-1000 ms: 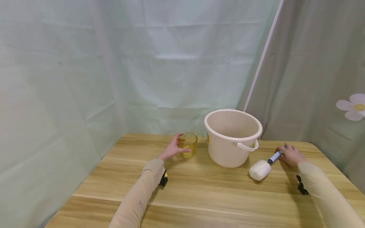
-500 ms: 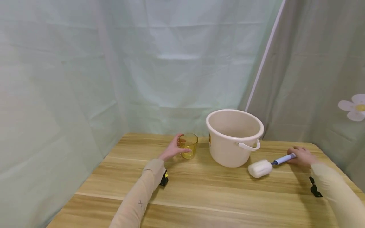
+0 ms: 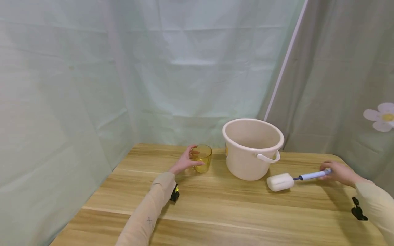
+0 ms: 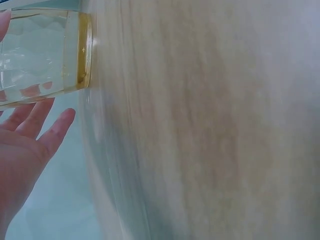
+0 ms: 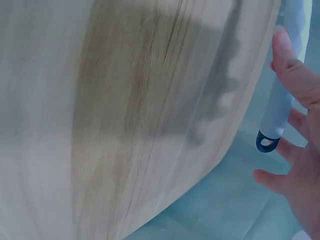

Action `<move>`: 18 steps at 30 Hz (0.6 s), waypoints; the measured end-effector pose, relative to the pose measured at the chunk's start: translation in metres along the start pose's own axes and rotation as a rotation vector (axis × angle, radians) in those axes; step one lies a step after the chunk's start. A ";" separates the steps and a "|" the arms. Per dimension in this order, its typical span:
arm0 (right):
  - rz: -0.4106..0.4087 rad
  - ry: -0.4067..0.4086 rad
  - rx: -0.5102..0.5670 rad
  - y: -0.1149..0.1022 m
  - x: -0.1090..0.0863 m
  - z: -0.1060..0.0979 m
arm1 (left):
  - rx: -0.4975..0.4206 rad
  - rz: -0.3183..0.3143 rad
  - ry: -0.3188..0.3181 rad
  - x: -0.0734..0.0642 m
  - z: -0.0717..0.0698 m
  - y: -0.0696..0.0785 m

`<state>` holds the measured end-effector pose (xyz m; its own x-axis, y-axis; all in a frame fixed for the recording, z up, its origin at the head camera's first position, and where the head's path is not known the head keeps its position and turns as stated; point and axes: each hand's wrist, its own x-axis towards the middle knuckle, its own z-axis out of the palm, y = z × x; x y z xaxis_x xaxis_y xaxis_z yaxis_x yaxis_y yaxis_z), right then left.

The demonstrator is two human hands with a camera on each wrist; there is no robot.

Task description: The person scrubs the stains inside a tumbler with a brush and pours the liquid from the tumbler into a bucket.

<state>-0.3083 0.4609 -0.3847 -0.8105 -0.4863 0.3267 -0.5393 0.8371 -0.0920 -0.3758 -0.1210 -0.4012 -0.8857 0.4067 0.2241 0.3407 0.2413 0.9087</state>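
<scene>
In the head view my left hand [image 3: 186, 161] holds a yellow see-through glass cup [image 3: 204, 164], thumb on the near side and fingers round the far side. The left wrist view shows the upright cup's thick base [image 4: 84, 50] at the tabletop; whether it touches cannot be told. My right hand [image 3: 340, 172] grips a sponge cup brush by the end of its pale blue handle [image 3: 312, 175]. Its white sponge head [image 3: 280, 182] points left, low over the table. Thumb and fingers pinch the handle in the right wrist view, with its dark blue hanging loop [image 5: 267, 142] sticking out.
A cream bucket [image 3: 247, 164] with a white handle stands between the cup and the brush. The wood-grain table [image 3: 197, 212] reaches back to pale curtains [image 3: 191, 75]. A rounded table corner lies beyond the right hand.
My right hand has taken hold of the brush handle, moved right and raised that end; the brush has swung to a flatter slant. The left hand and cup stay nearly still.
</scene>
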 end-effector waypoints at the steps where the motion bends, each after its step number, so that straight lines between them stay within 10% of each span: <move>1: -0.011 0.010 -0.003 0.000 -0.002 -0.001 | -0.008 -0.001 -0.010 -0.001 -0.001 0.003; 10: -0.026 0.040 0.040 -0.005 -0.018 -0.015 | 0.010 0.005 -0.055 -0.010 -0.005 0.016; 18: 0.013 0.015 0.048 -0.014 -0.029 -0.026 | -0.027 0.013 -0.056 -0.001 -0.006 -0.002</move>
<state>-0.2714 0.4695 -0.3682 -0.8141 -0.4714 0.3391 -0.5395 0.8301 -0.1410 -0.3774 -0.1268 -0.4010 -0.8621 0.4583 0.2162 0.3424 0.2121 0.9153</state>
